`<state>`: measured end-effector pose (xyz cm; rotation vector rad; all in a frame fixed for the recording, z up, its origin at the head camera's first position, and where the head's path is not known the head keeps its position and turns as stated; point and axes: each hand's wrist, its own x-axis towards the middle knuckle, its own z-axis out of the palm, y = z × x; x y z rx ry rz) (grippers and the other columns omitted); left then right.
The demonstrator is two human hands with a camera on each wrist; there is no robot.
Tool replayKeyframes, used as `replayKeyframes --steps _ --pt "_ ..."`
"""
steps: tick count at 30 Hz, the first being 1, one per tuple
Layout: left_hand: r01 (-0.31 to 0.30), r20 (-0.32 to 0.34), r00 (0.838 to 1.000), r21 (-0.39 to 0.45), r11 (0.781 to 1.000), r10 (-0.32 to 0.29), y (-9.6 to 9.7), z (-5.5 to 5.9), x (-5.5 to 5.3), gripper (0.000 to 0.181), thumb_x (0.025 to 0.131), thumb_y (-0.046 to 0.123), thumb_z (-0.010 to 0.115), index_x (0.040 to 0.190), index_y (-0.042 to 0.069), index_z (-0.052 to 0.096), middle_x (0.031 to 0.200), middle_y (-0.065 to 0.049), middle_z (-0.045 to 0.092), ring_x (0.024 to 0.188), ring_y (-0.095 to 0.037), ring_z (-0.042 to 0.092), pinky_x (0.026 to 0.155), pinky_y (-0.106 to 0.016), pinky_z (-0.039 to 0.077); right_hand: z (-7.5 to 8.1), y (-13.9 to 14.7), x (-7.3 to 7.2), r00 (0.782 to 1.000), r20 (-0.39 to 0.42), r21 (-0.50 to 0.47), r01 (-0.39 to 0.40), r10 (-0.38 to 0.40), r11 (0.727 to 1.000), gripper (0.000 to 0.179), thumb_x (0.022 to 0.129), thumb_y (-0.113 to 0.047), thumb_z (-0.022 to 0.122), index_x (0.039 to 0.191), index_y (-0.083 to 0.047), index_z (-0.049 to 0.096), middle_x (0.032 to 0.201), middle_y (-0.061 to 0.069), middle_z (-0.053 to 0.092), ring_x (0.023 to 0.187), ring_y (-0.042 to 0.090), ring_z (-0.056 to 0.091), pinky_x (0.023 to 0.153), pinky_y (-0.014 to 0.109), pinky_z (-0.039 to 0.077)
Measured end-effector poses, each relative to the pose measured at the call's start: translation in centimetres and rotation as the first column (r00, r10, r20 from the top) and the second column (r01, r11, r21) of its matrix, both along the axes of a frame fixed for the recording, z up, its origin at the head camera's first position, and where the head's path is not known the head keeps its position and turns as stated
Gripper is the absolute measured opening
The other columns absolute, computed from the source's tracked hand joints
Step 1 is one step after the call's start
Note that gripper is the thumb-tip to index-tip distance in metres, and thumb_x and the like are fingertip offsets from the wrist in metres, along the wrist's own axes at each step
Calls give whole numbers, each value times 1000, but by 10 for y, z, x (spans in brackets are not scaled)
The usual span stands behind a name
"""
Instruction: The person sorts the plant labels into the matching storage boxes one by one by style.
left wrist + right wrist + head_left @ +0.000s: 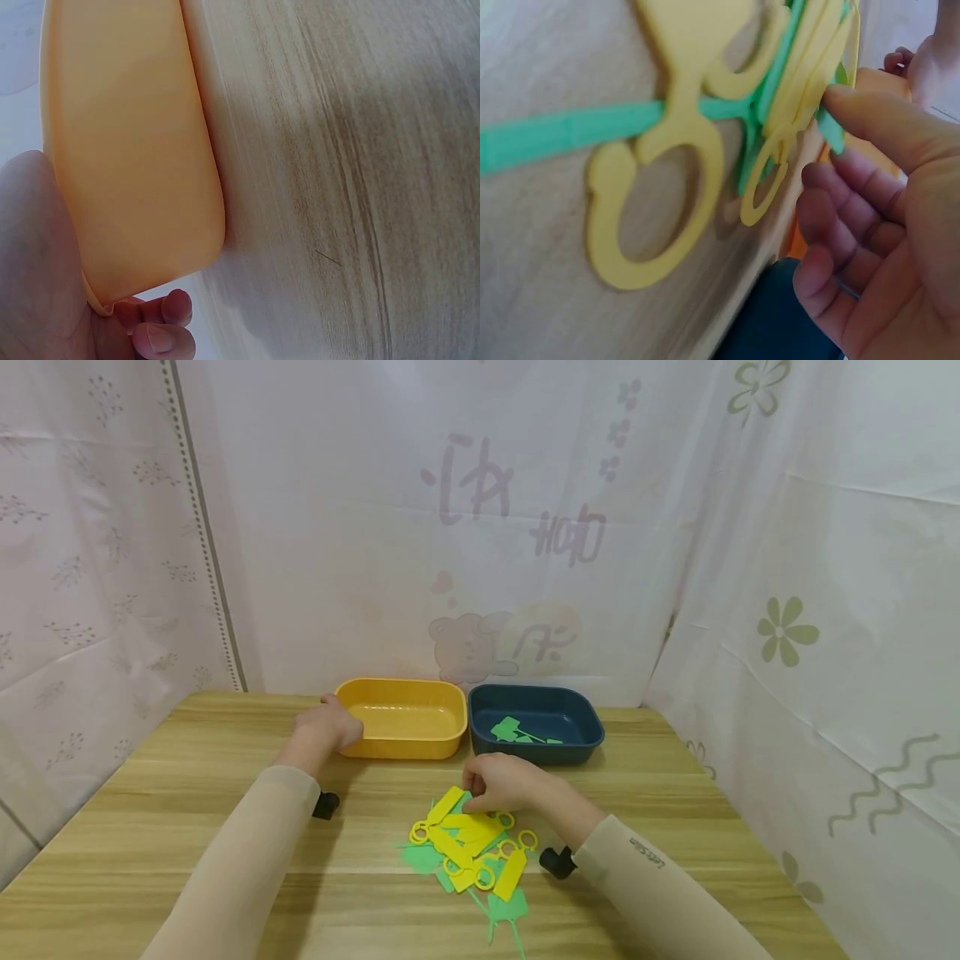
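Note:
My left hand (pixel 328 727) grips the left end of the yellow plastic bin (pixel 405 749); in the left wrist view the fingers (pixel 161 339) curl around the corner rim of the bin (pixel 135 150). My right hand (pixel 504 783) is over a mixed pile of plastic tags. In the right wrist view its thumb and forefinger pinch a green tag (pixel 829 133) at the pile's edge. Yellow tags with ring ends (pixel 511 874) lie on top, with flat green tags (pixel 422 858) with thin tails among and beneath them.
A dark blue bin (pixel 536 755) stands against the yellow bin's right side, with several green tags (pixel 507 729) inside. Both rest at the back of the wood-grain table (pixel 225 777). Printed curtains (pixel 337 527) hang behind and on both sides.

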<state>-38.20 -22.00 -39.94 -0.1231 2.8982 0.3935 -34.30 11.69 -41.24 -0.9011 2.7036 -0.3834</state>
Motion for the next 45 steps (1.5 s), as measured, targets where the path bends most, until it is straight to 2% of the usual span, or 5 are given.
replayKeyframes --steps 5,13,24,34,45 --pt "0 -4 1000 9 1000 0 0 0 1 89 102 30 33 162 -25 -2 143 -42 62 115 -47 69 108 -63 53 2 2 3 998 64 -88 -23 29 996 22 94 -31 89 107 -24 72 92 -10 69 85 10 63 81 27 56" --pt "2 4 1000 6 1000 -2 0 0 0 89 103 30 33 163 -25 -3 140 -41 64 105 -41 68 107 -63 53 4 4 6 982 168 -203 -46 82 978 23 97 -24 84 115 -16 73 89 -6 71 72 11 66 74 26 57" --pt "7 8 1000 6 1000 -7 0 1 2 89 102 29 33 163 -25 -3 136 -40 67 101 -40 67 106 -63 54 21 5 9 993 86 -226 -53 74 973 16 98 -27 77 112 -29 70 92 -10 72 85 12 67 80 29 58" --pt "8 16 1000 18 1000 -8 -1 0 0 90 103 30 32 162 -25 -7 117 -33 75 88 -36 64 99 -59 55 36 13 3 994 33 -258 -88 100 962 14 100 -22 77 113 -22 72 92 -8 71 82 12 64 77 27 56" --pt "12 6 1000 4 1000 -12 0 -1 -1 89 103 31 33 162 -26 -4 141 -43 63 121 -51 67 114 -68 47 49 23 0 995 22 -265 -85 94 961 14 102 -25 78 114 -20 73 91 -7 71 82 15 64 77 27 56"
